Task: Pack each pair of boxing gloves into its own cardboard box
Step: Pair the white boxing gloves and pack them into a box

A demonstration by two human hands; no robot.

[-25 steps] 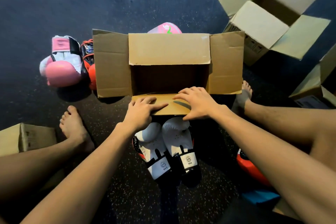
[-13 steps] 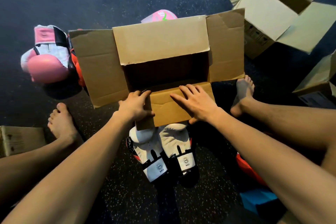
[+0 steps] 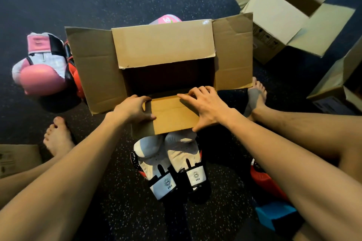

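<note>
An open cardboard box (image 3: 98,68) stands in the middle of the dark floor with its flaps spread and its inside dark. My left hand (image 3: 133,108) grips the left edge of the near flap (image 3: 172,115), thumb on top. My right hand (image 3: 205,107) spans the same flap, with arched fingers at the fold and the thumb hooked at the free edge. A white and black pair of gloves (image 3: 170,162) lies side by side just below the flap, between my arms. A pink and white glove (image 3: 41,68) lies left of the box.
A red glove (image 3: 75,80) is wedged against the box's left side, and a pink glove (image 3: 166,19) peeks over its back. Another red glove (image 3: 262,180) and a blue object (image 3: 274,213) lie under my right arm. Other boxes: upper right (image 3: 290,11), right edge (image 3: 337,84), left edge (image 3: 17,158). Bare feet flank the box.
The box tilted and turned, then settled more squarely. My left hand slid to the flap's left edge. My right hand's fingers went from flat to arched.
</note>
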